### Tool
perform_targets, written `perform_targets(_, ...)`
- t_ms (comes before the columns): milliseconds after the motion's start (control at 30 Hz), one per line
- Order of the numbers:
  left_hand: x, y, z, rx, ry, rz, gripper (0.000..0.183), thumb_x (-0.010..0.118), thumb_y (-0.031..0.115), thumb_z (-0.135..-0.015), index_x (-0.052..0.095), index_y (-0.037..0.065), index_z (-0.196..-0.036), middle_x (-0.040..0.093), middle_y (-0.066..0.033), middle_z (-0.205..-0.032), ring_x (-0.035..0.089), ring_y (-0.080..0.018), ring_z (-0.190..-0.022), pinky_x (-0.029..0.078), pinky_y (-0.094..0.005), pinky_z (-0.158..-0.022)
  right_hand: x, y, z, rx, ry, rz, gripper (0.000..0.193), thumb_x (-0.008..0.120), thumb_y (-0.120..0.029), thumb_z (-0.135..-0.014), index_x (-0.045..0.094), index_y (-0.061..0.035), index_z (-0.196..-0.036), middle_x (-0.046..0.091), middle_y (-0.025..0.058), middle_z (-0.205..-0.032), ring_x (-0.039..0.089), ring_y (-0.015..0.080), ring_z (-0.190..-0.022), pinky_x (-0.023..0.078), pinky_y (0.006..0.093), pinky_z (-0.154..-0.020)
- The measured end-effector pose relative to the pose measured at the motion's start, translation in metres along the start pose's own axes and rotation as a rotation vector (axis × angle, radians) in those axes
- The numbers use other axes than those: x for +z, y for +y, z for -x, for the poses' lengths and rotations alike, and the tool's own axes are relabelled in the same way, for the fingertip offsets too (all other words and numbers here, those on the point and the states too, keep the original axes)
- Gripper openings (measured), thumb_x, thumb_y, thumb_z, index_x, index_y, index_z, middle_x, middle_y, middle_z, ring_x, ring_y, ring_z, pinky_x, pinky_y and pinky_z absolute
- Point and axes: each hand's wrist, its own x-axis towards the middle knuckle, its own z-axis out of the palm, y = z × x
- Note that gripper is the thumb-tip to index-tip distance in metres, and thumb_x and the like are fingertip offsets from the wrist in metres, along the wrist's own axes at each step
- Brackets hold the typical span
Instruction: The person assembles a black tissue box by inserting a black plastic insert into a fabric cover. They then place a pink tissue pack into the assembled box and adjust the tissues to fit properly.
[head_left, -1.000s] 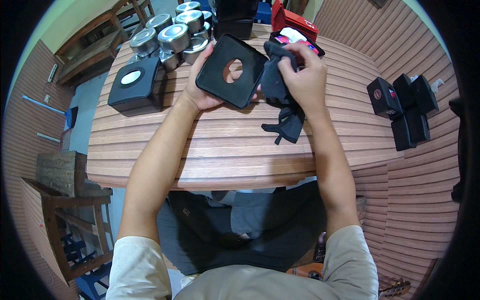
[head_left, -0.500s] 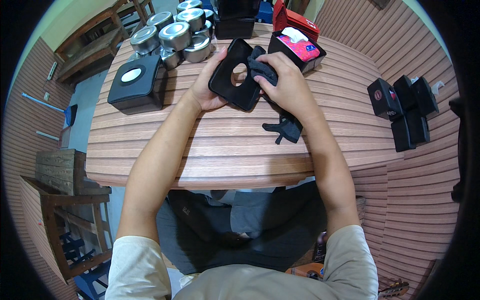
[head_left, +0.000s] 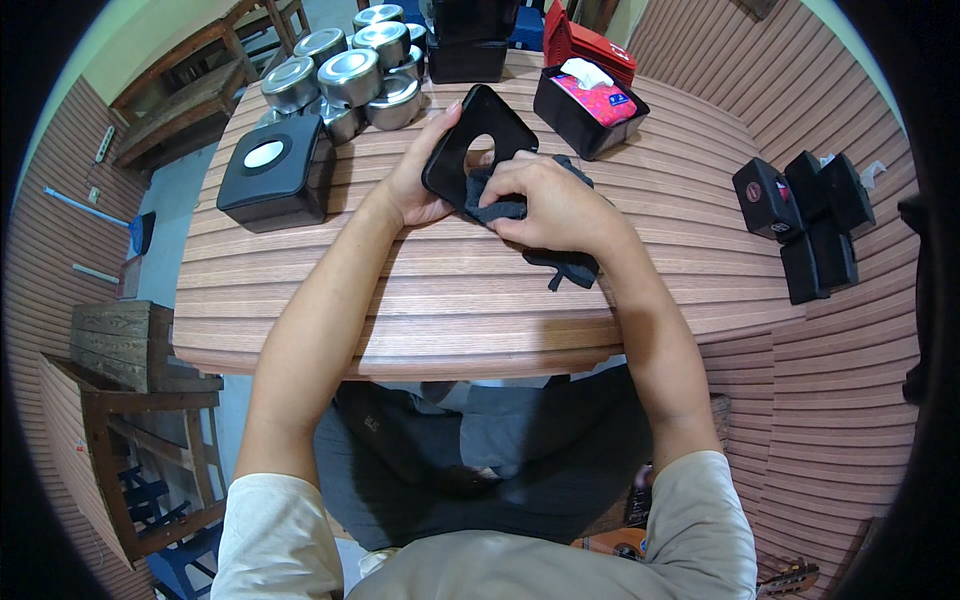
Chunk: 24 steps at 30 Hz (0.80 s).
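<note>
My left hand (head_left: 412,178) grips the left edge of a black tissue box lid (head_left: 487,112), holding it tilted above the table. An oval hole goes through the lid's middle. A dark grey cloth (head_left: 500,208) is bunched in my right hand (head_left: 550,200), its fingers curled round it and pressed to the lid's lower right part. The cloth's loose end hangs down toward the table below that hand. Left of my hands a closed black tissue box (head_left: 275,172) with an oval opening stands on the table.
Several round metal tins (head_left: 350,76) are stacked at the back left of the wood-patterned table (head_left: 450,320). An open black box (head_left: 598,135) with a pink tissue pack (head_left: 600,100) stands back right, before a red box (head_left: 590,50). Black boxes (head_left: 800,225) sit at far right.
My right hand and the cloth have moved down and slightly left, from the lid's upper right side to its lower right part. The lid has shifted slightly in my left hand.
</note>
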Motion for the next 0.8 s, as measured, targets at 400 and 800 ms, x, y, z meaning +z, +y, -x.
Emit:
perform_targets(400,0.011,-0.004,0.005,0.108,0.086,-0.130,0.069,0.058,0.065,-0.104,0.054,0.016,-0.152,0.067,-0.0187,-0.137,0.071,-0.0299,-0.122,0.062,-0.0477,-0.103,-0.003,0.034,-0.001,0.145,0.689,-0.060,0.019,0.075,-0.009,-0.087,0.072,-0.0006,-0.104,0.074,0.0176,-0.093,0.073,0.0332,-0.089,0.056,0.0405,-0.085)
perform_targets(800,0.016,-0.002,0.007,0.140,-0.053,-0.183,0.068,0.062,0.059,-0.104,0.057,0.004,-0.144,0.072,-0.0142,-0.122,0.074,-0.0208,-0.113,0.062,-0.0397,-0.098,-0.002,0.053,0.002,0.151,0.600,-0.259,0.038,0.062,-0.003,-0.095,0.066,-0.0025,-0.133,0.074,0.0169,-0.112,0.073,0.0300,-0.110,0.056,0.0400,-0.099)
